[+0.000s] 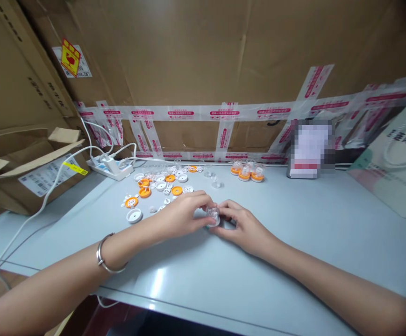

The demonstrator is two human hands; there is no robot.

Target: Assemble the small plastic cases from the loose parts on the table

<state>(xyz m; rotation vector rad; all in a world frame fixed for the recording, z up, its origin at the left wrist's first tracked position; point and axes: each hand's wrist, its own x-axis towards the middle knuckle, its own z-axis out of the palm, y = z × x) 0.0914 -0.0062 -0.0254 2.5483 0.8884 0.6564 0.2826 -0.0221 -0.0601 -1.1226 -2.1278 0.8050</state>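
Note:
Near the middle of the table, my left hand [183, 212] and my right hand [246, 227] meet around a small clear plastic dome [213, 213] with whitish parts in it. The left thumb and fingers pinch it from the left; the right fingers close on its lower right side. Its underside is mostly hidden by the fingers. Beyond the hands lie loose clear domes [217, 183]. To the left are spread orange rings [176, 191], white round bases [134, 215] and small white pieces. Several orange-based domed units [244, 175] stand grouped at the back.
A phone [309, 149] leans upright at the back right, beside a printed paper bag [395, 158]. At the left are a power strip [117, 172] with white cables and an open cardboard box [31, 172]. A large taped carton [195, 56] walls off the back.

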